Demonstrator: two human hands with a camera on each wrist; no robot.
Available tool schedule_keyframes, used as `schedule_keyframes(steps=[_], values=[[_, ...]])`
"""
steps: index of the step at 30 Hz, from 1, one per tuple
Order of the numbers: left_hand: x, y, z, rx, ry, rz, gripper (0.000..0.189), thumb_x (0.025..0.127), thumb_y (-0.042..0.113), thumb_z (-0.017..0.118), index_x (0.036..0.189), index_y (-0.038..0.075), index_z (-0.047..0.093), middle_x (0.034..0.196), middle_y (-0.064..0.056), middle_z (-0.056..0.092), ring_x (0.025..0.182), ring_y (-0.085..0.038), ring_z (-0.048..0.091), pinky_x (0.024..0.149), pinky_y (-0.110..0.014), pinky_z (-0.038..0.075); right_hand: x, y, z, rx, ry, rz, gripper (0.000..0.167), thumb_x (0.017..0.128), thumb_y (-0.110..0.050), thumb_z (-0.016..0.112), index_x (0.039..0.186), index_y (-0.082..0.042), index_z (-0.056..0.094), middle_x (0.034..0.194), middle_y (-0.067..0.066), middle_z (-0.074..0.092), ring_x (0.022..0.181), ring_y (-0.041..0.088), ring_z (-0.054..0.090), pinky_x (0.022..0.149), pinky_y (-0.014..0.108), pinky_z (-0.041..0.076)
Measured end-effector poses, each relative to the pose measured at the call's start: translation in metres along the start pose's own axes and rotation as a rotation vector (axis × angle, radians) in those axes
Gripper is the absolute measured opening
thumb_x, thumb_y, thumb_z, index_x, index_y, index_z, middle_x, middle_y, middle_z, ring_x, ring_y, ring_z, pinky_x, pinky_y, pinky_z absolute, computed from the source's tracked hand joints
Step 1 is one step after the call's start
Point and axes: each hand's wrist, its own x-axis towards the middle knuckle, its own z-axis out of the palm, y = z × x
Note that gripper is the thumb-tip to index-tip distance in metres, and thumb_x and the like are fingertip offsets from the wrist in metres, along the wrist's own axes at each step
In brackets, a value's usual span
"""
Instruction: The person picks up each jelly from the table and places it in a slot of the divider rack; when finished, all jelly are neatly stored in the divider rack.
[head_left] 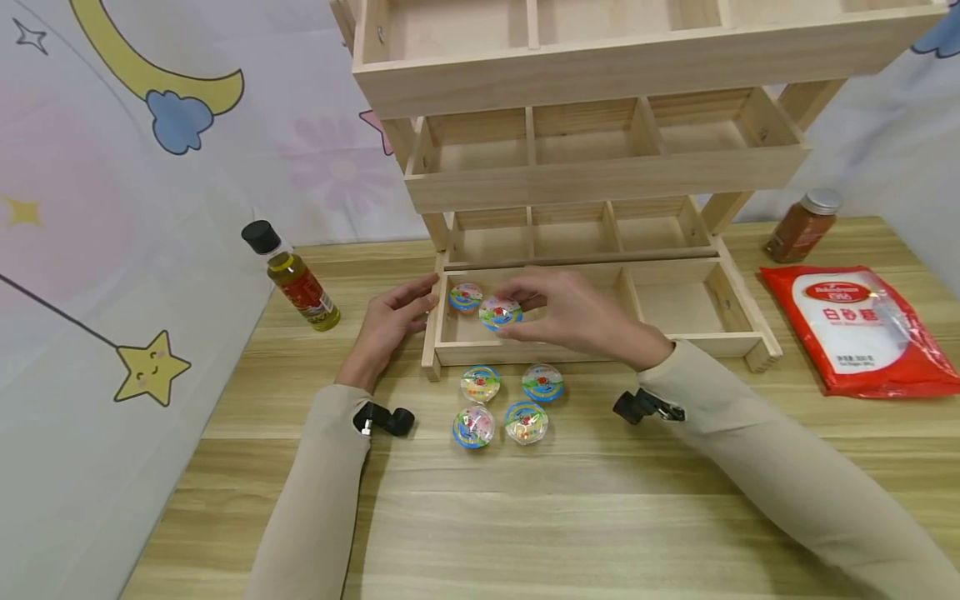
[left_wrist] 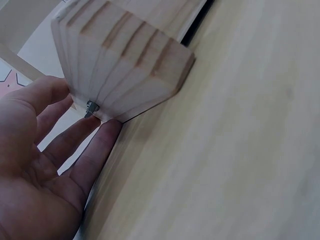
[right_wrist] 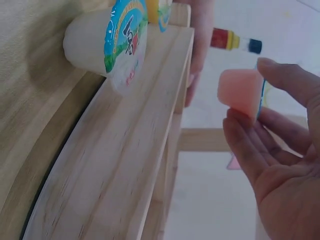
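Note:
My right hand [head_left: 573, 312] pinches a jelly cup [head_left: 500, 312] by its lid edge, over the left compartment of the lowest wooden tray [head_left: 525, 352]. In the right wrist view that jelly cup [right_wrist: 240, 92] shows a pink body. Another jelly cup [head_left: 466, 297] sits in the same compartment, at its back left. My left hand [head_left: 390, 329] rests its fingertips against the left end of the wooden rack; the left wrist view shows these fingers [left_wrist: 95, 155] fairly straight against the wood beside a small bolt. Several jelly cups [head_left: 480, 383] stand on the table in front of the tray.
Upper tiers of the wooden rack [head_left: 607, 179] rise behind, each divided into compartments. An oil bottle [head_left: 292, 279] stands left of the rack. To the right are a jar with a metal lid [head_left: 804, 227] and a red and white sugar bag [head_left: 858, 329].

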Motion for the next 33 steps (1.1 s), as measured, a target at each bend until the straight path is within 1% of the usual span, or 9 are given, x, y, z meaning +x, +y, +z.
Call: schedule_keyframes(steps=[5,8,11,17,22,26,33], values=[[0.000,-0.001,-0.001,0.001,-0.002,0.001,0.047,0.106,0.019,0.069,0.151,0.008,0.061,0.153,-0.011,0.059,0.128,-0.023,0.062,0.089,-0.024,0.060,0.012,0.000,0.006,0.050,-0.027,0.026,0.045,0.090,-0.016,0.089,0.127,0.002,0.073,0.120,0.008,0.073,0.109,0.022,0.071,0.098,0.033,0.058],[0.000,-0.001,-0.001,0.003,-0.003,0.001,0.047,0.106,0.019,0.069,0.151,0.008,0.060,0.153,-0.010,0.059,0.128,-0.022,0.062,0.088,-0.024,0.060,0.018,0.001,0.009,0.065,-0.040,0.052,0.046,0.090,-0.017,0.089,0.128,0.002,0.073,0.120,0.007,0.073,0.109,0.021,0.071,0.097,0.032,0.058],[0.000,-0.001,-0.001,0.005,-0.002,-0.001,0.047,0.106,0.019,0.069,0.151,0.008,0.060,0.153,-0.010,0.059,0.128,-0.021,0.062,0.088,-0.024,0.060,0.024,0.003,0.013,0.057,-0.049,0.068,0.047,0.090,-0.020,0.089,0.130,0.000,0.073,0.121,0.006,0.074,0.109,0.020,0.071,0.096,0.032,0.058],[0.001,-0.002,-0.001,-0.007,-0.003,-0.001,0.047,0.106,0.019,0.069,0.151,0.008,0.061,0.152,-0.010,0.060,0.127,-0.021,0.062,0.089,-0.024,0.060,0.032,0.010,0.019,0.077,-0.076,0.057,0.048,0.090,-0.018,0.088,0.131,0.001,0.072,0.124,0.010,0.073,0.110,0.023,0.070,0.098,0.032,0.057],[0.001,-0.002,-0.001,-0.013,-0.009,0.004,0.047,0.106,0.019,0.069,0.150,0.008,0.061,0.152,-0.010,0.060,0.127,-0.020,0.062,0.089,-0.025,0.060,0.038,0.015,0.023,0.073,-0.099,0.040,0.047,0.090,-0.016,0.088,0.129,0.003,0.071,0.120,0.012,0.074,0.110,0.025,0.071,0.096,0.030,0.058],[0.001,-0.002,-0.001,-0.007,-0.010,0.006,0.047,0.106,0.019,0.070,0.150,0.008,0.062,0.152,-0.009,0.060,0.126,-0.019,0.062,0.089,-0.025,0.060,0.042,0.016,0.026,0.076,-0.115,0.032,0.045,0.089,-0.014,0.089,0.126,0.004,0.072,0.116,0.012,0.075,0.107,0.026,0.072,0.094,0.030,0.059],[0.000,0.000,-0.001,-0.002,-0.010,0.004,0.047,0.106,0.020,0.069,0.151,0.008,0.061,0.152,-0.010,0.059,0.126,-0.018,0.062,0.089,-0.024,0.060,0.047,0.021,0.032,0.045,-0.133,0.050,0.041,0.089,-0.016,0.088,0.123,0.002,0.074,0.114,0.010,0.077,0.106,0.024,0.072,0.094,0.032,0.059]])
